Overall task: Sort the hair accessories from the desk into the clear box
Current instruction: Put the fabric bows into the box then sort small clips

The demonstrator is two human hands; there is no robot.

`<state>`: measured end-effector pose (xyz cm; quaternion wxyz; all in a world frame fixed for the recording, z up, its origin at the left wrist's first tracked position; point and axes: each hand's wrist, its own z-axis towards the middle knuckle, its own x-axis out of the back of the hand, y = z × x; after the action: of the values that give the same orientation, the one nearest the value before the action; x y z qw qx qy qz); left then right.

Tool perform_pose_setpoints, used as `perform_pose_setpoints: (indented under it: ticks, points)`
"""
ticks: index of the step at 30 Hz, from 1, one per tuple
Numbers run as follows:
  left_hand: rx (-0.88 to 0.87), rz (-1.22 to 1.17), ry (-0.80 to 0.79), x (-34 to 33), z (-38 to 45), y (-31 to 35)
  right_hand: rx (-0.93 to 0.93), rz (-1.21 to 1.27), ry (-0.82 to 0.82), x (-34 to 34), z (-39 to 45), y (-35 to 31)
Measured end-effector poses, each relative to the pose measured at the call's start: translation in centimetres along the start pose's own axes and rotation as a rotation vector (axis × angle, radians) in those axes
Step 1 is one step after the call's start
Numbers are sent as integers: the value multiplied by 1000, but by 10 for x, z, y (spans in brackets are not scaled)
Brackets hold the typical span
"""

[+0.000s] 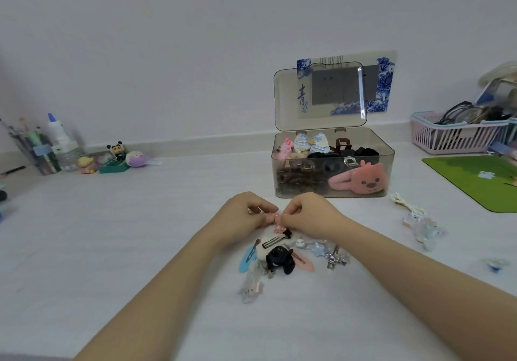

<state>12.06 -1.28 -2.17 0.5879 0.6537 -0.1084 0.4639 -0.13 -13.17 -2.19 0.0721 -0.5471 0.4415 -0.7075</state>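
White desk (112,248): both hands' grips, left (246,215) and right (307,215), pinch small pink clip (277,218) between them.

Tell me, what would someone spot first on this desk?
Probably the two hands, left hand and right hand, meeting mid-desk and pinching a small pink clip between them. Just behind stands the clear box, lid up, with a pink animal-face clip at its front wall. In front of the hands lies a pile of clips.
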Motion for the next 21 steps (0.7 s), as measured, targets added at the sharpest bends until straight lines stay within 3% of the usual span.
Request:
perform_pose_setpoints:
  ticks: [5,12,21]
  points:
    - [-18,1,40,8,-18,11,5,152,40,15,-8,5]
    - [13,34,-254,6,-30,13,35,216,172,31,-16,13]
    - [74,-201,-240,3,-23,13,69,-5,-79,28,-27,7]
